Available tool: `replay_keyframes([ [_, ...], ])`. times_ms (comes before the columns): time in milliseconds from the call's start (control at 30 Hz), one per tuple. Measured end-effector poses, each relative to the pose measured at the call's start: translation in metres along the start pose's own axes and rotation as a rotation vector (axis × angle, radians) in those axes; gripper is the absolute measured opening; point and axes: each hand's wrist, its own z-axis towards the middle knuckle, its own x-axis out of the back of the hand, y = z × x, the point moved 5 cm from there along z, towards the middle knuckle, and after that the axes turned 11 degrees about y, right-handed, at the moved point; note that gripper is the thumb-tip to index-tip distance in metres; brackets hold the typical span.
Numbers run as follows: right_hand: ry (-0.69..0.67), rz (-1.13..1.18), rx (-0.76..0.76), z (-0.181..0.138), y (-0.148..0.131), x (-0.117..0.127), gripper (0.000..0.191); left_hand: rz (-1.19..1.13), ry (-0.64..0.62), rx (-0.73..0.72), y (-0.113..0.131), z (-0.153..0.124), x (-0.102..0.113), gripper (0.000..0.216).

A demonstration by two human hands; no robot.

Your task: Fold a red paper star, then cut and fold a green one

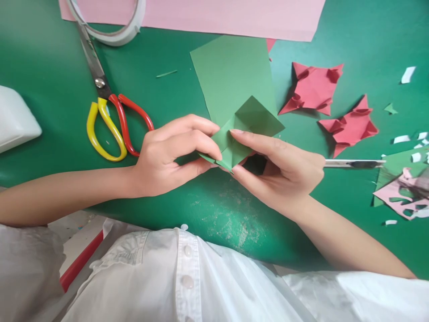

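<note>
Between my two hands is a small folded piece of green paper (253, 118), creased across its middle with one flap standing up. My left hand (177, 154) pinches its left corner between thumb and fingers. On the right side, my right hand (281, 165) grips the lower edge, with the index finger lying on the fold and the thumb below. Behind the folded piece lies a flat green sheet (234, 71). Two folded red paper shapes (318, 89) with curled corners rest to the right, beyond my right hand.
Scissors (103, 89) with yellow and red handles lie at left, under a tape roll (124, 36). Pink paper (234, 18) spans the back. A craft knife (355, 163) sits right of my hand, near paper scraps (398, 192). A white object (16, 118) stands far left.
</note>
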Motion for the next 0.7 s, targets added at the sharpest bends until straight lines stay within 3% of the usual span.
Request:
replay_keyframes([
  [267,0.108,0.026,0.014,0.0009,0.001,0.0042,0.031,-0.128,0.042,-0.079,-0.0041,-0.0008,-0.0006,0.006],
  [400,0.143,0.021,-0.002,0.0006,0.0008,0.0059,0.023,-0.116,0.033,-0.002,-0.0028,0.0,-0.0019,0.006],
  [700,0.116,-0.009,-0.02,0.0023,-0.001,0.0063,0.016,0.008,0.022,0.002,-0.0005,-0.0014,-0.005,0.006],
])
